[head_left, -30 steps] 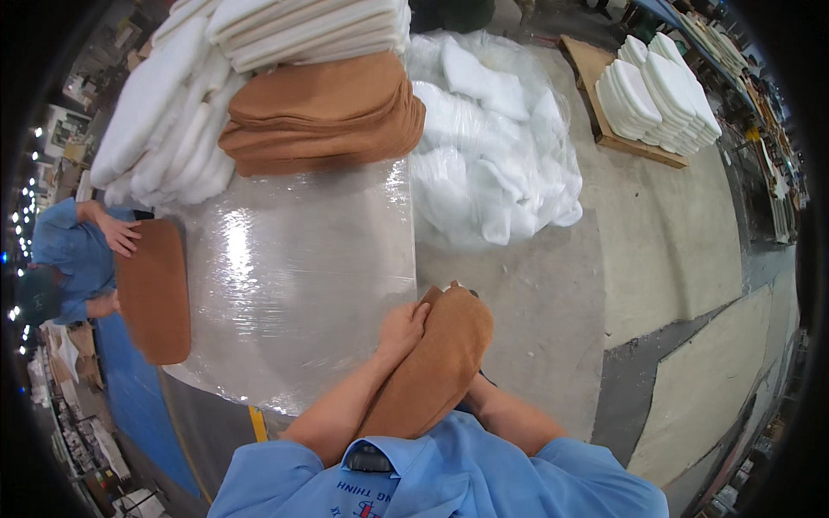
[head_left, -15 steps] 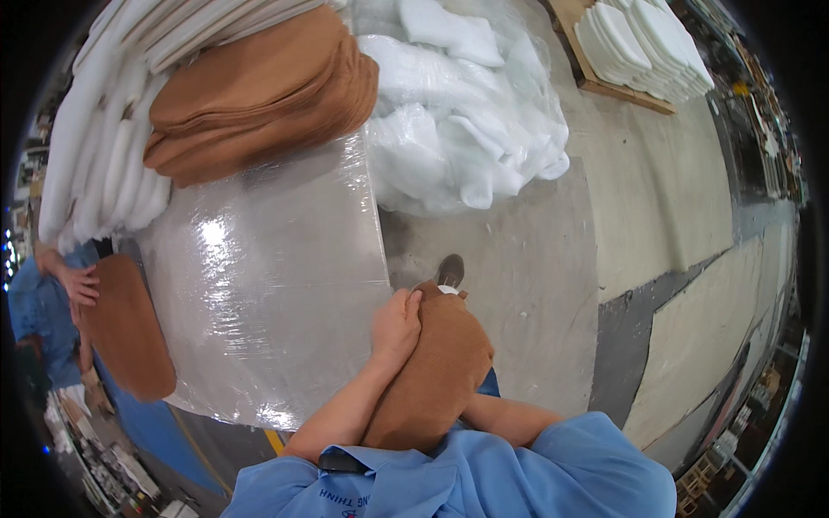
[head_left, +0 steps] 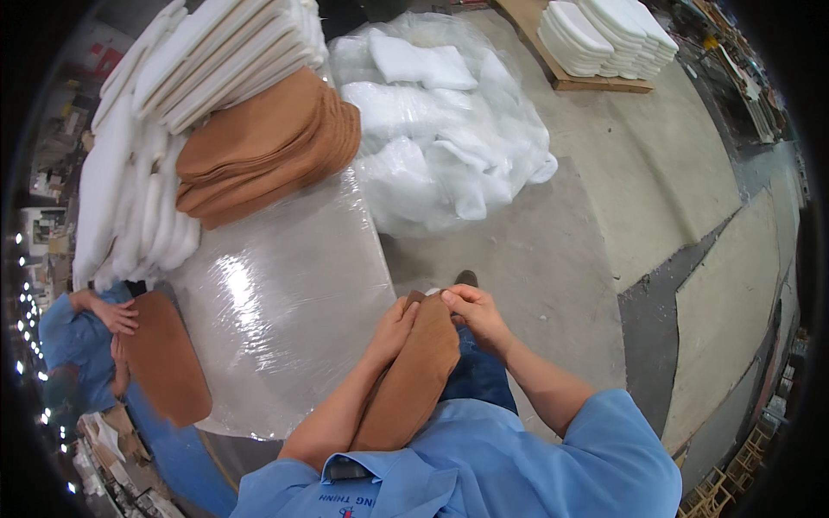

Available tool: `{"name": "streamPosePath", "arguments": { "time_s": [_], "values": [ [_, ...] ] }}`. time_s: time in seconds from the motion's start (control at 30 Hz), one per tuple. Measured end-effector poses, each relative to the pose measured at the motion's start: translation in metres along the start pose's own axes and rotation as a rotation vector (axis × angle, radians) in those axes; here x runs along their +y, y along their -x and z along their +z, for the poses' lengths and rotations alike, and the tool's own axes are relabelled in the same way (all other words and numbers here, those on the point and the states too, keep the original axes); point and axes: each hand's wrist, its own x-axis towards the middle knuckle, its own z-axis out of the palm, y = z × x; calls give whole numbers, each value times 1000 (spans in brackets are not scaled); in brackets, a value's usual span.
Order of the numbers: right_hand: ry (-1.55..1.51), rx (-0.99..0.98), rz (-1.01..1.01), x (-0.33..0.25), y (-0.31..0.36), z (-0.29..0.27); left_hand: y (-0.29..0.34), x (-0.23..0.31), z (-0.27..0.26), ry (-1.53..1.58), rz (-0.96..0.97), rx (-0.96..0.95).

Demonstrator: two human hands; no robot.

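One brown cover was gripped by left hand and right hand, its length slanting toward the shirt.

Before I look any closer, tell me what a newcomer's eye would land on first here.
Probably the big heap of white padding in clear plastic, upper centre, beside the shiny film-covered table. At upper left, a stack of brown pads stands out against white pads. Low in the centre, the left hand and right hand hold a brown piece near its far end.

Grey floor with pale sheets, glossy table, small lights
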Motion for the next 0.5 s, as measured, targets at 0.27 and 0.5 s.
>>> {"name": "streamPosePath", "arguments": {
  "time_s": [0.27,0.5],
  "values": [
    [-17,-23,143,35,19,20,51,6,-9,-474,13,73],
    [356,265,-162,85,7,1,36,19,14,-661,82,143]
  ]
}}
